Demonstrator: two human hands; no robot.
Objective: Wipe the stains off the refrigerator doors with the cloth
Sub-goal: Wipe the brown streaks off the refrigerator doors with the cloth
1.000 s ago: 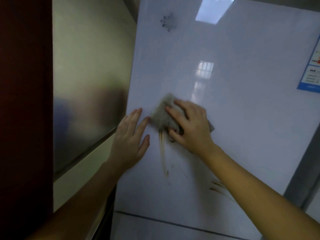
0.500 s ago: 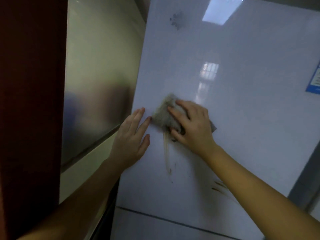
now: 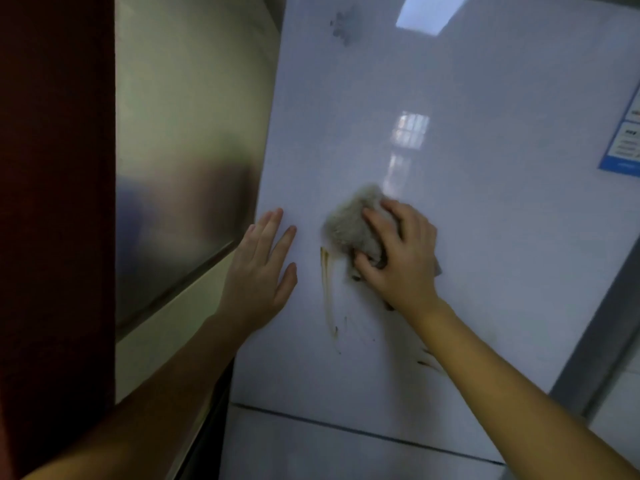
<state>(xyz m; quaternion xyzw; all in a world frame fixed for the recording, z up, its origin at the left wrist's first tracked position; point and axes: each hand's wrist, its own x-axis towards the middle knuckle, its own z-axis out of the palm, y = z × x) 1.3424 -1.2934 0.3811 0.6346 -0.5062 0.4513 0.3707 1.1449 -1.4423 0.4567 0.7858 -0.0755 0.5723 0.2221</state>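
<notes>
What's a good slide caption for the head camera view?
Right hand grips a grey cloth against the white refrigerator door above a brown streak, left hand flat on the door.

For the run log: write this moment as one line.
phase: wipe | right hand: grips cloth on door | left hand: flat on door | stains: brown streaks below cloth, unwiped

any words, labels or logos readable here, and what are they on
Blue-edged sticker at the right edge of the refrigerator door: lines of print, too blurred to read and partly cut off.
Grey emblem near the door's top: blurred, no letters legible.
No other writing shows.
</notes>
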